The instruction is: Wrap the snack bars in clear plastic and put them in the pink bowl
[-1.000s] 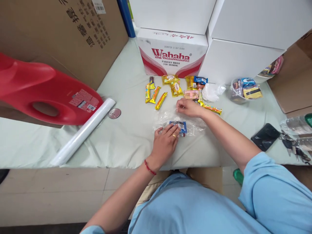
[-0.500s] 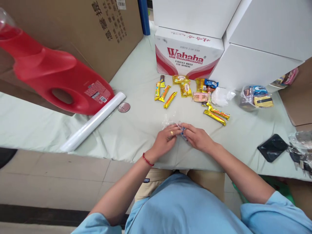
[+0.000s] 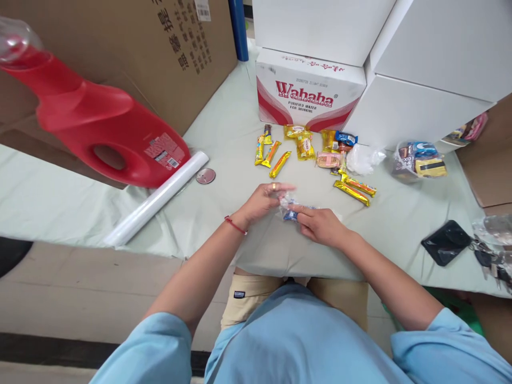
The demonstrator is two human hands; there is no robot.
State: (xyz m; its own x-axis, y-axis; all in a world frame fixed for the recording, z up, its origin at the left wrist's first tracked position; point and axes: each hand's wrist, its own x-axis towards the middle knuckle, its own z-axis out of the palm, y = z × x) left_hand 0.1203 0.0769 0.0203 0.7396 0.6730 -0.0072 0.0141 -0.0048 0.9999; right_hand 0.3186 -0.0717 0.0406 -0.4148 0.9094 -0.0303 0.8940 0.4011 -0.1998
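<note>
A small blue packet (image 3: 290,215) lies in crumpled clear plastic film (image 3: 285,198) on the cloth near the front edge. My left hand (image 3: 262,202), wearing a ring and a red cord bracelet, pinches the film from the left; its forefinger is smeared by motion. From the right, my right hand (image 3: 322,226) grips the packet and film, its forefinger lying over them. The fingers partly cover the packet, so its kind cannot be made out. Several yellow-wrapped snack bars (image 3: 280,164) lie just beyond my hands.
At the left lie a white roll (image 3: 158,197), a red jug (image 3: 116,133) and a round tin (image 3: 205,176). Behind the snacks stands a Wahaba-style water carton (image 3: 310,90). To the right are a tub of snacks (image 3: 420,160), a white plastic bundle (image 3: 364,159) and a black pouch (image 3: 447,242).
My left hand has lifted off the packet and shifted left and away from me, drawing at the film. The right hand stays nearly in place. More of the blue packet shows.
</note>
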